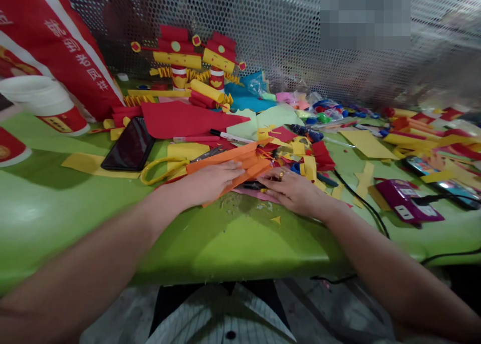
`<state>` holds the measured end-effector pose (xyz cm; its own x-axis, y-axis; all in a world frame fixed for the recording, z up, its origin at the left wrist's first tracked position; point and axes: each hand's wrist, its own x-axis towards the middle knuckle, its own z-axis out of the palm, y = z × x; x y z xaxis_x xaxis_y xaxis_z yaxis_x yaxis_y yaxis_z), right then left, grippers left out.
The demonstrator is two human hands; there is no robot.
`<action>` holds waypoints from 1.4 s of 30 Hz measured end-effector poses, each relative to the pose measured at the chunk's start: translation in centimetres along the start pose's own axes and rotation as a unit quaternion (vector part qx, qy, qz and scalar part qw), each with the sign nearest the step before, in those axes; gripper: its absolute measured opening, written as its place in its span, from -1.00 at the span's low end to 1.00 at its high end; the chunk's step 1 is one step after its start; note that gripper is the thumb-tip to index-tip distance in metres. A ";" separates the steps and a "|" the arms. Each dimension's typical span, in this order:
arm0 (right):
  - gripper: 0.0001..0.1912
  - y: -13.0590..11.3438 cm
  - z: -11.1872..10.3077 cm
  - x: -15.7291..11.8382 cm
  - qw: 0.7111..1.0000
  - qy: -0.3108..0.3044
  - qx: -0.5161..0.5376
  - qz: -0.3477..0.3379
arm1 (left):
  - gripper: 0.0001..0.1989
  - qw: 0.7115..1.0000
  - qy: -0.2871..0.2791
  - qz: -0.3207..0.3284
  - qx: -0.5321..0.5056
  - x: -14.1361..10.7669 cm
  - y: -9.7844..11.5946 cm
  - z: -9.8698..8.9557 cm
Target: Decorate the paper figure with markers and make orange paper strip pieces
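Orange paper (pixel 240 161) lies over other scraps at the middle of the green table (pixel 240 244). My left hand (pixel 216 181) rests on its left part, palm down, fingers stretched out toward the right. My right hand (pixel 293 189), with a ring on one finger, lies at the paper's lower right corner among scraps and a dark object, its fingers spread. Pink paper (pixel 259 195) shows beneath, between the hands. Scissors with yellow handles (pixel 165 169) lie just left of the orange paper. A red sheet (pixel 180 119) and a white marker (pixel 231 135) are behind it.
A black phone (pixel 130 146) and paper cups (pixel 47 106) stand or lie at left. Two red and yellow paper figures (pixel 178 58) stand at the back. At right are a purple power socket (pixel 408 201) with a black cable, another phone (pixel 443 181) and yellow paper (pixel 368 143).
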<state>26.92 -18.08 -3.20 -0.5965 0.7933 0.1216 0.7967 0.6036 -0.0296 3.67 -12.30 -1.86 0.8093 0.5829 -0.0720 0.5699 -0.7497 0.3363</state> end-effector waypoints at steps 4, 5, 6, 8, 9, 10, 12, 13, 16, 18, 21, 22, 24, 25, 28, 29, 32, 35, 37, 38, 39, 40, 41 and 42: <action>-0.60 0.4 0.1 -0.1 1.000 0.001 -0.009 0.004 | -0.54 0.998 -0.035 0.051 0.032 -1.7 -0.2 -2.1; -0.60 0.5 0.1 -0.1 1.000 -0.002 -0.009 0.002 | -0.53 0.997 -0.047 0.048 0.046 -2.1 -0.4 -2.5; -0.60 0.5 0.1 -0.1 1.000 -0.003 -0.010 0.000 | -0.52 0.996 -0.057 0.036 0.061 -2.4 -0.7 -2.8; -0.60 0.5 0.2 -0.1 1.000 0.002 -0.010 -0.001 | -0.48 0.993 -0.076 0.003 0.087 -2.7 -1.2 -3.0; -0.61 0.6 0.3 0.0 1.000 0.006 -0.008 -0.001 | -0.47 0.992 -0.083 -0.011 0.093 -2.8 -1.5 -2.9; -0.61 0.6 0.4 0.0 1.000 0.011 -0.005 0.001 | -0.46 0.992 -0.087 -0.020 0.094 -2.9 -1.7 -2.8; -0.60 0.6 0.5 0.0 1.000 0.014 0.004 0.005 | -0.44 0.993 -0.085 -0.024 0.081 -2.8 -2.1 -2.4; -0.60 0.6 0.5 0.0 1.000 0.014 0.008 0.006 | -0.44 0.994 -0.079 -0.025 0.069 -2.8 -2.1 -2.3; -0.60 0.5 0.4 0.2 1.000 0.012 0.006 0.008 | -0.45 0.998 -0.057 -0.023 0.031 -2.5 -2.0 -2.0; -0.60 0.4 0.1 0.2 1.000 0.013 -0.002 0.009 | -0.46 0.999 -0.039 -0.028 0.006 -2.1 -1.7 -1.9; -0.61 0.5 -0.1 0.1 0.999 0.025 -0.013 0.022 | -0.47 0.998 -0.006 -0.049 -0.032 -1.5 -1.2 -1.5; -0.61 0.6 -0.2 0.1 0.999 0.031 -0.014 0.030 | -0.47 0.997 0.005 -0.055 -0.046 -1.3 -1.1 -1.4; -0.62 0.9 -0.2 -0.2 0.998 0.043 -0.017 0.048 | -0.45 0.995 0.027 -0.064 -0.074 -0.8 -1.0 -1.0; -0.62 1.1 -0.1 -0.3 0.997 0.048 -0.020 0.057 | -0.45 0.993 0.039 -0.068 -0.087 -0.7 -1.0 -0.9; -0.61 1.6 0.1 -0.5 0.995 0.055 -0.032 0.078 | -0.45 0.987 0.072 -0.075 -0.122 -0.3 -0.8 -0.6; -0.62 1.7 0.2 -0.6 0.994 0.056 -0.036 0.082 | -0.45 0.985 0.079 -0.076 -0.132 -0.2 -0.7 -0.6; -0.62 1.8 0.3 -0.6 0.993 0.055 -0.045 0.093 | -0.45 0.980 0.074 -0.086 -0.166 0.1 -0.2 -0.6; -0.62 1.7 0.2 -0.6 0.993 0.050 -0.048 0.094 | -0.42 0.972 0.060 -0.102 -0.203 0.4 0.2 -0.6; -0.62 1.5 0.0 -0.4 0.995 0.043 -0.045 0.081 | -0.42 0.966 0.059 -0.106 -0.227 0.5 0.4 -0.5; -0.63 1.4 -0.1 -0.2 0.996 0.038 -0.043 0.073 | -0.43 0.964 0.061 -0.107 -0.237 0.5 0.4 -0.3; -0.63 1.3 -0.2 0.0 0.997 0.030 -0.041 0.065 | -0.44 0.960 0.063 -0.108 -0.249 0.6 0.4 -0.2; -0.62 1.1 -0.3 0.2 0.997 0.022 -0.039 0.059 | -0.44 0.957 0.067 -0.108 -0.261 0.6 0.4 -0.1; -0.61 0.9 -0.3 0.5 0.998 0.013 -0.036 0.051 | -0.45 0.953 0.072 -0.106 -0.273 0.6 0.3 0.0; -0.60 0.8 -0.3 0.8 0.999 0.003 -0.032 0.042 | -0.44 0.950 0.076 -0.102 -0.284 0.6 0.2 0.2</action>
<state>27.09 -16.99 -2.87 -0.5272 0.8401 0.1273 0.8484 0.5288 0.0237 4.30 -12.19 -1.98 0.6353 0.7692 -0.0683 0.5100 -0.3515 0.7851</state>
